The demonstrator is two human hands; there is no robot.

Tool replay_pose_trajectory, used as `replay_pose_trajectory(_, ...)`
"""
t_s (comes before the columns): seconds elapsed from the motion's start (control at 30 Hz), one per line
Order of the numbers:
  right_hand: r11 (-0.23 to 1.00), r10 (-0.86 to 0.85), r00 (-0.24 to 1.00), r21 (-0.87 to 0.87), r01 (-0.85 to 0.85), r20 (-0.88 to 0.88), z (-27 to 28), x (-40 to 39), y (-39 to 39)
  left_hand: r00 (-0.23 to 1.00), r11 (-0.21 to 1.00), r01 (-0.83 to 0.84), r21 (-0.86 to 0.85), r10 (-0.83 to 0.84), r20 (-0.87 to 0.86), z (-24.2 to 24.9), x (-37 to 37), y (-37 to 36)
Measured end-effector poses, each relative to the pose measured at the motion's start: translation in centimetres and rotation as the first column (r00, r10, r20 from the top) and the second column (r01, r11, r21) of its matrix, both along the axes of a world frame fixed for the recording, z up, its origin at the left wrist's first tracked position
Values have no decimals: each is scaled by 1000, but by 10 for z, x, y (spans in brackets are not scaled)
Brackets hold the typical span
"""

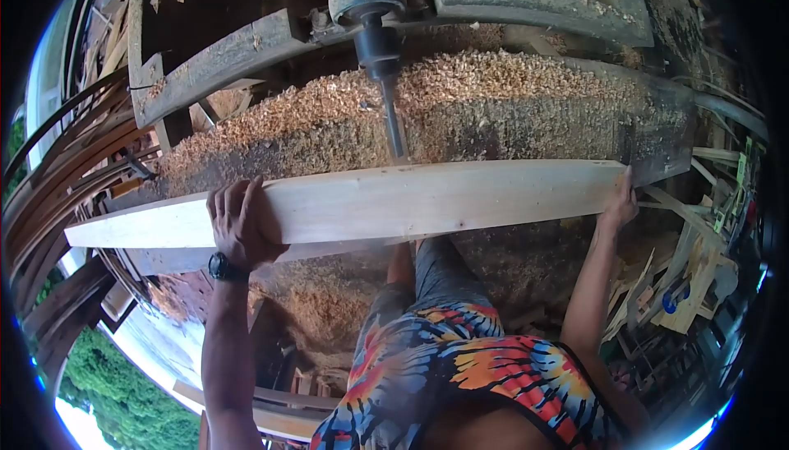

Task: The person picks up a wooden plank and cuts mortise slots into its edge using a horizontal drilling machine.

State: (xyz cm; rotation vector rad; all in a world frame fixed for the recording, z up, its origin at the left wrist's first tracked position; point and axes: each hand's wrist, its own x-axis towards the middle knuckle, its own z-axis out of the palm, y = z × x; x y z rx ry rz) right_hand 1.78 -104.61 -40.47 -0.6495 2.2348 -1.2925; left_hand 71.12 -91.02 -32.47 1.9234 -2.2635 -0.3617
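Observation:
A long pale wooden plank [394, 199] lies across the machine table in front of me. My left hand [238, 220], with a black watch at the wrist, is laid over the plank's near edge toward its left part and grips it. My right hand [618, 207] holds the plank's right end. A vertical drill bit [393, 125] comes down from a dark spindle [374, 35] and meets the plank's far edge near the middle.
Wood shavings [460, 96] cover the machine table behind the plank. A grey curved arm [526, 2] of the machine runs across the top. Bent wooden strips [66, 170] are stacked at the left. Offcuts and scrap wood [682, 269] lie at the right.

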Motion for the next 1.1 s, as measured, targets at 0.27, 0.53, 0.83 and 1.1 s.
replay_pose_trajectory(0.27,999,-42,998,12,42,42,8,5,-6,1000,1000,-8,22,8,8,-4,1,-4)
replay_pose_trajectory(0.53,995,-93,995,29,93,19,3,-4,-23,1000,1000,-8,3,8,13,-3,-3,-12)
replay_pose_trajectory(0.83,999,-53,999,0,53,-11,3,-5,-28,999,999,-20,28,19,32,-3,-2,-14)
replay_pose_trajectory(1.1,999,-48,999,-8,48,11,3,-8,-29,1000,1000,-13,5,13,10,-5,-5,-17)
